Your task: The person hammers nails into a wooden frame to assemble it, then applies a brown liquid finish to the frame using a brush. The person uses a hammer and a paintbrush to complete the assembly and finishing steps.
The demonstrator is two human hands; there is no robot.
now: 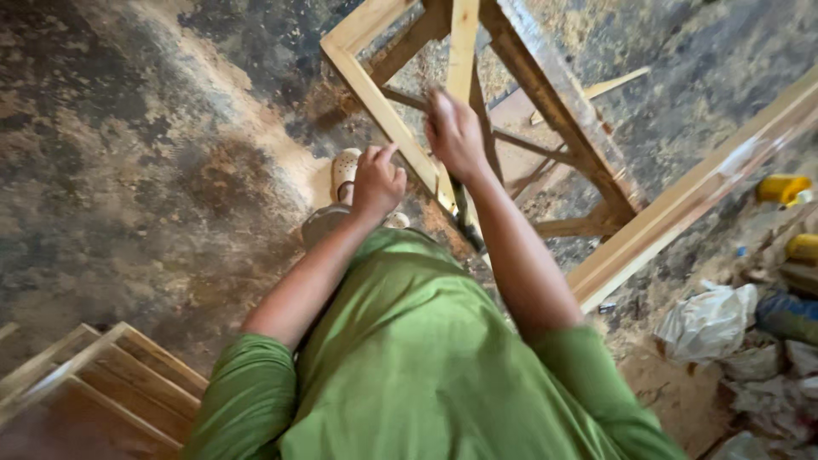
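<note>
A wooden frame (375, 89) of pale rails stands on the sawdust floor in front of me. My left hand (377, 181) is curled beside its left rail with thumb and forefinger pinched; anything between them is too small to see. My right hand (454, 134), blurred, sits over the frame's pale upright slat (463, 43). A dark tool handle (466, 220) juts from under that wrist along my forearm. My green shirt fills the bottom of the view.
A long pale plank (690, 200) runs diagonally at the right. Stacked wooden frames (102, 383) lie at the bottom left. Crumpled bags (707, 319) and yellow containers (782, 187) crowd the right edge. A pale clog (344, 169) shows below my left hand.
</note>
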